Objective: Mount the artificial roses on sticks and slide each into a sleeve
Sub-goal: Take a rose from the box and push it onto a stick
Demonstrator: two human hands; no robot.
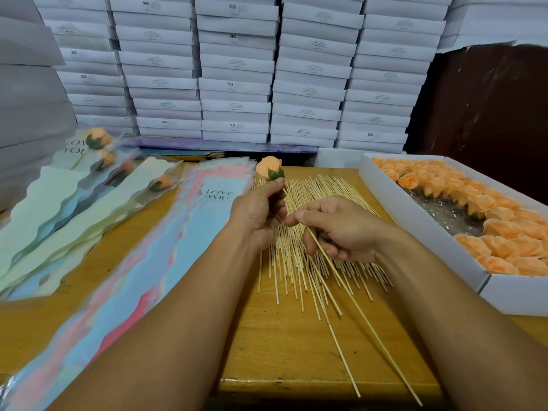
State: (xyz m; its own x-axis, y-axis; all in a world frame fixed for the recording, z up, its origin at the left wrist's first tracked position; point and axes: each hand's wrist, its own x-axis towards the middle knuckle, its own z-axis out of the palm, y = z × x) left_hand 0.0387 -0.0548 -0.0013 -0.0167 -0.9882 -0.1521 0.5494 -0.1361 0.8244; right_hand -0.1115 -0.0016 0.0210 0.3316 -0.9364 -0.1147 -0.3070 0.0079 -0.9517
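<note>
Over the stick pile, left hand pinches the rose at its base, bud up, while right hand grips 1 stick near its tip, likely to steer it in; sleeves wait at left.

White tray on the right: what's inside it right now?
The white tray holds many loose peach rose heads along its far end and right side. A bare patch of crinkled clear plastic lining shows in the middle. Anything beneath the roses is covered.
</note>
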